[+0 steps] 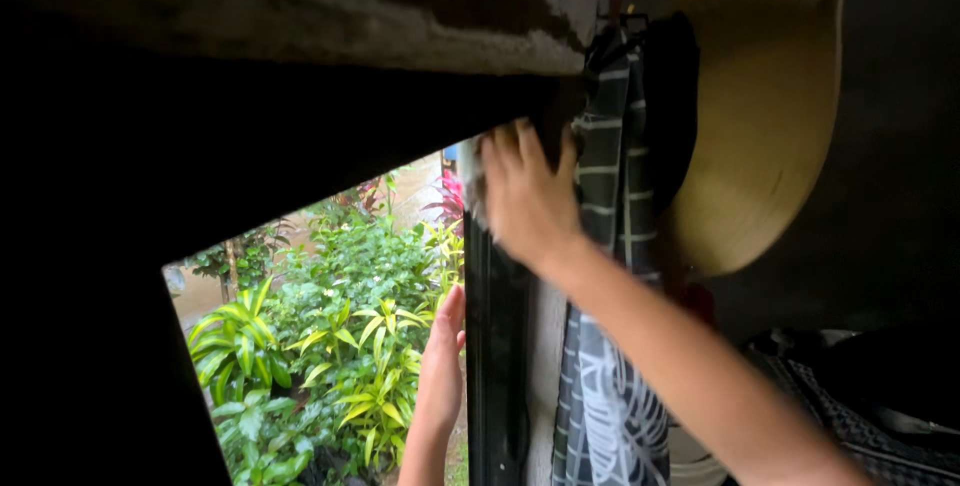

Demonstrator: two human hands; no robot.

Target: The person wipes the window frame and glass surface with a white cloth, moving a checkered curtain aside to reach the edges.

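Reaching up, my right hand [525,196] presses a pale cloth [474,186], fingers curled over it, against the top of the dark window frame [495,346]; my left hand [447,331] lies open and flat lower on that frame. I judge the wiping barely begun; beyond, a leafy garden [330,326]

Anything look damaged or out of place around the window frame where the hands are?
Nothing is clearly broken. The concrete lintel above the right hand looks rough and patchy. The left hand rests on the dark frame.
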